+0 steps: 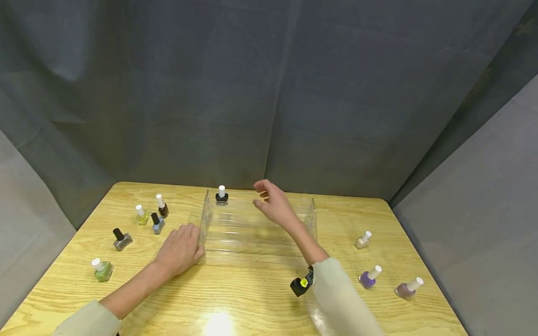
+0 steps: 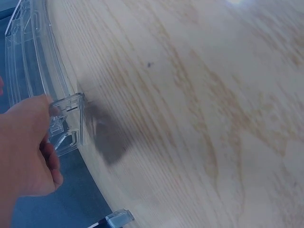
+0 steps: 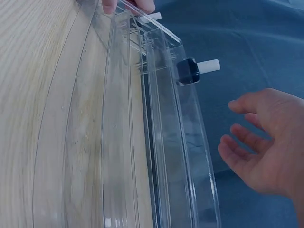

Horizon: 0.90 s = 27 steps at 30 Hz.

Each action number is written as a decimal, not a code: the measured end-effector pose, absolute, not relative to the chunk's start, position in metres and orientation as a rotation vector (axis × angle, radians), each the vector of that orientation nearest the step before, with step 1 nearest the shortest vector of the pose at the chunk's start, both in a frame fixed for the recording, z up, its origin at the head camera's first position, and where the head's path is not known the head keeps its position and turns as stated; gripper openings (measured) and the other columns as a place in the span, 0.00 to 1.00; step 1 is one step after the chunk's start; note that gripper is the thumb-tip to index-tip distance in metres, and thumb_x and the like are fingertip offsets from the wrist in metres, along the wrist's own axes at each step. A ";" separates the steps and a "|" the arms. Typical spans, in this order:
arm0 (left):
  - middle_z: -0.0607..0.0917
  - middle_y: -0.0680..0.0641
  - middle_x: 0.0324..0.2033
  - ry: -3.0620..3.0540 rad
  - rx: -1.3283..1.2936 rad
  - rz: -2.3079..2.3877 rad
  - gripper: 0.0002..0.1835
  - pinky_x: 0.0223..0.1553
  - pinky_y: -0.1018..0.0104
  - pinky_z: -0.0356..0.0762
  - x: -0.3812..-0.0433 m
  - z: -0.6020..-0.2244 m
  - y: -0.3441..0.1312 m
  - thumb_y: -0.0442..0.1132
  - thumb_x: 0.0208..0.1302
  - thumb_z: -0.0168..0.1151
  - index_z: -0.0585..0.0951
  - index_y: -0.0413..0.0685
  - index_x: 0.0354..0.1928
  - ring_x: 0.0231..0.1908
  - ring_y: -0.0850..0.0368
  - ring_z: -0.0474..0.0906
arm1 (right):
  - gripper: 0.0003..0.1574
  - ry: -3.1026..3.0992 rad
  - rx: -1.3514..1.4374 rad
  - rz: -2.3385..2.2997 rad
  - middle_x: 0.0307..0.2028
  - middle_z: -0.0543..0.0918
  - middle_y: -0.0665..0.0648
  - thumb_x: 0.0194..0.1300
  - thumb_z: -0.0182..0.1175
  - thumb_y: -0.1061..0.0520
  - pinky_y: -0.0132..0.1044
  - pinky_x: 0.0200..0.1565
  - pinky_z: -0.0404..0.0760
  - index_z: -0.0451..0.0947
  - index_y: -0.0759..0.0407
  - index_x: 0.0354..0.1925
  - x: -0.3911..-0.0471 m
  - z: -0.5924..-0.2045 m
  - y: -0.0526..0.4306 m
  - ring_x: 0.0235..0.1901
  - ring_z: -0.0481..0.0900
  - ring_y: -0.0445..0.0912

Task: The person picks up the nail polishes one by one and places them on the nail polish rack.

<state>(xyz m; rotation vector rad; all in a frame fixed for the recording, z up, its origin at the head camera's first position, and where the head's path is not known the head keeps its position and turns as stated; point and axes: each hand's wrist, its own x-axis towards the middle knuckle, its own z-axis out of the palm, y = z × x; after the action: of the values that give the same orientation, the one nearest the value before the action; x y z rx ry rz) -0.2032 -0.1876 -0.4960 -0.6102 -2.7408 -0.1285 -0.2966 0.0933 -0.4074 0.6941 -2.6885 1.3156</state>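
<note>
A clear tiered acrylic rack point(image 1: 256, 235) stands on the table. One dark nail polish bottle with a white cap point(image 1: 222, 196) sits on its top back tier, toward the left end; the same dark bottle point(image 3: 188, 71) shows in the right wrist view. My left hand point(image 1: 180, 247) holds the rack's left side panel, its fingers bent at the panel point(image 2: 69, 121) in the left wrist view. Above the back of the rack hovers my right hand point(image 1: 275, 203), fingers loosely bent and nothing in them. In the right wrist view this right hand point(image 3: 266, 142) is apart from the dark bottle.
Left of the rack stand green point(image 1: 103, 270), grey point(image 1: 123, 241), blue-grey point(image 1: 158, 226), yellow-green point(image 1: 143, 218) and dark brown point(image 1: 163, 210) polish bottles. On the right are pale point(image 1: 362, 241), purple point(image 1: 368, 279) and mauve point(image 1: 406, 290) ones. A dark curtain point(image 1: 269, 93) hangs behind the table.
</note>
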 end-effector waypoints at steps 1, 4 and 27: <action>0.62 0.50 0.26 -2.737 -0.611 -0.127 0.14 0.27 0.61 0.59 -0.203 -0.496 -0.188 0.43 0.62 0.61 0.66 0.44 0.32 0.26 0.53 0.58 | 0.23 -2.689 0.684 1.322 0.52 0.78 0.58 0.66 0.65 0.63 0.47 0.55 0.76 0.73 0.58 0.58 -0.295 -0.407 0.096 0.53 0.77 0.56; 0.62 0.50 0.26 -2.730 -0.613 -0.132 0.14 0.27 0.61 0.61 -0.204 -0.497 -0.189 0.43 0.62 0.61 0.66 0.44 0.32 0.27 0.53 0.59 | 0.22 -2.689 0.663 1.338 0.52 0.78 0.58 0.66 0.64 0.62 0.47 0.55 0.76 0.73 0.58 0.57 -0.288 -0.406 0.102 0.53 0.77 0.57; 0.63 0.49 0.26 -2.712 -0.619 -0.076 0.14 0.27 0.62 0.60 -0.204 -0.497 -0.187 0.44 0.62 0.61 0.68 0.43 0.33 0.26 0.54 0.58 | 0.22 -2.729 0.465 1.377 0.55 0.77 0.62 0.67 0.64 0.63 0.55 0.58 0.73 0.73 0.61 0.58 -0.224 -0.413 0.205 0.56 0.75 0.59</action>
<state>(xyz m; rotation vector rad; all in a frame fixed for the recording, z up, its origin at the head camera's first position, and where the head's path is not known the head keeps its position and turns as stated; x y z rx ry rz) -0.2038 -0.1867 -0.4972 -0.6190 -2.7120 -0.0759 -0.2236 0.2050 -0.4130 0.4653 -2.7292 1.3773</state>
